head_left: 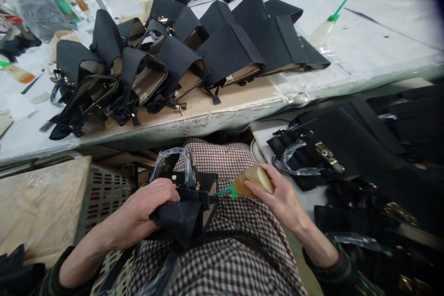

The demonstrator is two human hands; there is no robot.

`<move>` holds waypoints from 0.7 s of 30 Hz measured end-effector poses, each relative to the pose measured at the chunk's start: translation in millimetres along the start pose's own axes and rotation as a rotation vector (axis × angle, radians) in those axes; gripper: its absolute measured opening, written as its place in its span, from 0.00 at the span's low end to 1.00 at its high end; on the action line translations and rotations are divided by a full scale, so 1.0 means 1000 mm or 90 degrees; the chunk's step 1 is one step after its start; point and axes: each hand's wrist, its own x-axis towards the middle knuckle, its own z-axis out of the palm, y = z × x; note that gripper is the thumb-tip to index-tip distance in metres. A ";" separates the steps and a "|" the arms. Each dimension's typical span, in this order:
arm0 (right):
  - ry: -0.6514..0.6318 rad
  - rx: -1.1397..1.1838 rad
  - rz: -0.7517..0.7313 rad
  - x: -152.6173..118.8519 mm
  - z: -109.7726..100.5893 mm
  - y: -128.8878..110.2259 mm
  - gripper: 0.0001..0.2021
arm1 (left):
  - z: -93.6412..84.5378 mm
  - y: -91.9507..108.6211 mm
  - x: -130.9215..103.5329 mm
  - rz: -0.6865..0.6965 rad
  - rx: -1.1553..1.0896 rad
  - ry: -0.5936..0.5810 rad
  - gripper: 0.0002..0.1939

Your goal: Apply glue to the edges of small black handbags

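Observation:
A black handbag (pixel 180 222) with a plastic-wrapped handle (pixel 189 169) rests over my lap on the checked apron (pixel 239 259). My left hand (pixel 149 203) grips its black material from the left, fingers closed. In my right hand (pixel 277 194) is a squeeze bottle (pixel 255 180) of amber liquid, tilted so that its green nozzle (pixel 225 190) points left at the bag's edge. Whether the nozzle tip touches the bag, I cannot tell.
Several black bags (pixel 229 51) stand along the worktable (pixel 364 51), beside a second bottle (pixel 324 30). More black bags (pixel 347 134) lie at my right. A plastic crate (pixel 106 194) and a brown board (pixel 41 203) are at my left.

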 end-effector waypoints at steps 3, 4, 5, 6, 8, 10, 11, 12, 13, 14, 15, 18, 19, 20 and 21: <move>0.014 0.017 0.010 -0.002 0.001 0.002 0.26 | 0.002 0.000 0.000 0.006 -0.005 -0.002 0.06; 0.034 0.022 0.009 -0.002 0.003 0.004 0.27 | 0.003 0.000 0.000 0.006 -0.007 -0.003 0.06; 0.054 0.024 0.006 -0.002 0.004 0.006 0.27 | 0.004 0.000 0.000 0.007 -0.009 -0.005 0.06; 0.068 0.025 -0.002 -0.002 0.006 0.008 0.28 | 0.005 -0.001 0.000 0.008 -0.010 -0.006 0.06; 0.071 0.027 -0.022 -0.001 0.008 0.012 0.29 | 0.007 -0.001 0.000 0.014 -0.009 -0.006 0.06; 0.042 0.029 -0.032 -0.001 0.007 0.013 0.27 | 0.009 -0.001 0.000 0.015 -0.002 -0.006 0.07; 0.027 0.028 -0.026 -0.001 0.006 0.013 0.27 | 0.010 -0.001 -0.001 0.014 0.001 -0.008 0.07; 0.015 0.025 -0.015 -0.002 0.004 0.012 0.27 | 0.011 -0.001 -0.001 0.011 0.002 -0.011 0.07; 0.008 0.024 0.000 -0.002 0.002 0.012 0.27 | 0.011 -0.001 -0.001 0.009 0.002 -0.015 0.08; 0.007 0.025 0.016 -0.002 0.000 0.011 0.28 | 0.012 -0.001 -0.001 0.006 -0.001 -0.017 0.08; 0.014 0.030 0.030 -0.002 -0.001 0.011 0.29 | 0.012 -0.001 -0.002 0.005 -0.005 -0.019 0.07; 0.056 0.050 0.041 -0.002 -0.001 0.011 0.29 | 0.014 -0.001 -0.003 -0.006 -0.016 -0.020 0.07; 0.071 0.054 0.035 -0.001 0.001 0.012 0.29 | 0.014 -0.001 -0.004 -0.012 -0.018 -0.020 0.07; 0.083 0.055 0.025 -0.001 0.003 0.012 0.29 | 0.014 0.000 -0.004 -0.015 -0.020 -0.021 0.07; 0.094 0.053 0.014 0.000 0.005 0.013 0.30 | 0.015 0.000 -0.005 -0.016 -0.021 -0.022 0.07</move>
